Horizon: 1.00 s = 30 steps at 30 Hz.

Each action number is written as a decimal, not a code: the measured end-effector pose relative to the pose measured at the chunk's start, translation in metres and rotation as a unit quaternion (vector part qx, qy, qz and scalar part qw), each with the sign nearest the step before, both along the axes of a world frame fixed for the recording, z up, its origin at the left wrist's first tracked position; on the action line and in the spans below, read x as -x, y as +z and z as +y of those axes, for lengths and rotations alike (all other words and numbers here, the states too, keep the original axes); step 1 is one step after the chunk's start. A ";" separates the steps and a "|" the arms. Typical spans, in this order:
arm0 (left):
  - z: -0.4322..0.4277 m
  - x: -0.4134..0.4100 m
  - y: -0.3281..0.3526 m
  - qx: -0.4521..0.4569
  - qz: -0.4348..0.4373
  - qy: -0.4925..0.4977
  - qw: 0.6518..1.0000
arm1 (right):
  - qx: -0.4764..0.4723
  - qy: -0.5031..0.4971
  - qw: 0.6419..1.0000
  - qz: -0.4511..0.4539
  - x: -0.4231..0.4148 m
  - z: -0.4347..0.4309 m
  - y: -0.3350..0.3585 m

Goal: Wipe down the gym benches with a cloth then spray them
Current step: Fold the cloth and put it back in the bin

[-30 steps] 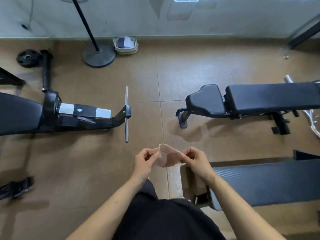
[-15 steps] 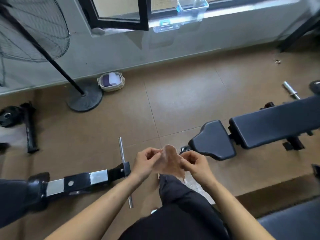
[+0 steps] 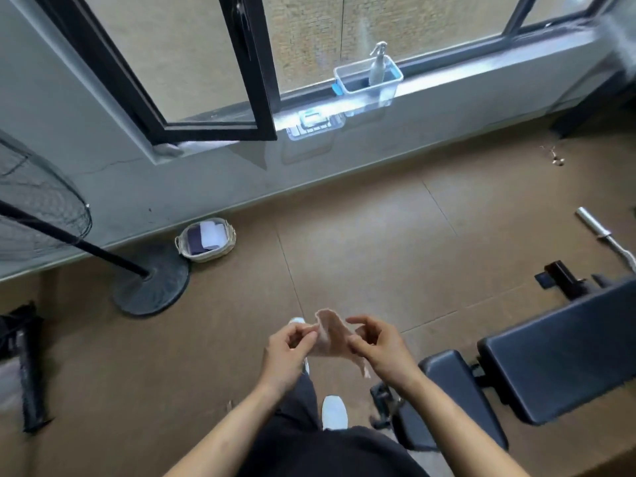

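A small pale pink cloth (image 3: 331, 336) hangs between both hands in front of my body. My left hand (image 3: 287, 354) pinches its left edge and my right hand (image 3: 380, 347) pinches its right edge. A black padded gym bench (image 3: 550, 349) stands at the lower right, its seat pad (image 3: 457, 390) just right of my right hand. A grey spray bottle (image 3: 377, 65) stands upright in a clear plastic tub (image 3: 370, 86) on the window sill, far ahead.
A wicker basket (image 3: 206, 239) with folded cloths sits by the wall. A standing fan's round base (image 3: 151, 282) and slanted pole are at left. A black bench frame (image 3: 29, 366) lies at far left, a steel bar (image 3: 605, 235) at right. An open window frame (image 3: 213, 125) leans inward.
The view has tilted up and moved toward the window, so the sill and spray bottle came into sight. The left bench slid out of view. Both hands keep hold of the cloth.
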<state>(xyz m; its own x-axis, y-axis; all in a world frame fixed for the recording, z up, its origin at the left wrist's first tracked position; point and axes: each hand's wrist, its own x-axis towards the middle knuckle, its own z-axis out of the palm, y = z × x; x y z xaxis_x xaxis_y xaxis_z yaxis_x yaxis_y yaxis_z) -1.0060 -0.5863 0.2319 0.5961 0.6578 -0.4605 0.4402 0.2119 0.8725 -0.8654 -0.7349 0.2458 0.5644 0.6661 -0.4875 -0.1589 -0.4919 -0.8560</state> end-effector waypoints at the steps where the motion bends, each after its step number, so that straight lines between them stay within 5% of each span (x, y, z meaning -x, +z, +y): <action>1: 0.013 -0.019 -0.003 0.001 -0.002 -0.009 1.000 | -0.005 0.003 1.000 -0.002 -0.015 0.021 -0.001; 12: 0.201 -0.241 0.007 0.049 -0.027 -0.101 0.993 | -0.030 -0.104 0.990 0.086 -0.200 0.220 0.013; 19: 0.317 -0.385 0.008 -0.080 0.033 -0.210 0.974 | -0.020 -0.111 0.989 0.098 -0.340 0.309 -0.004; 30: 0.460 -0.603 -0.036 0.041 0.126 0.075 0.988 | 0.101 -0.102 0.986 0.087 -0.606 0.386 -0.069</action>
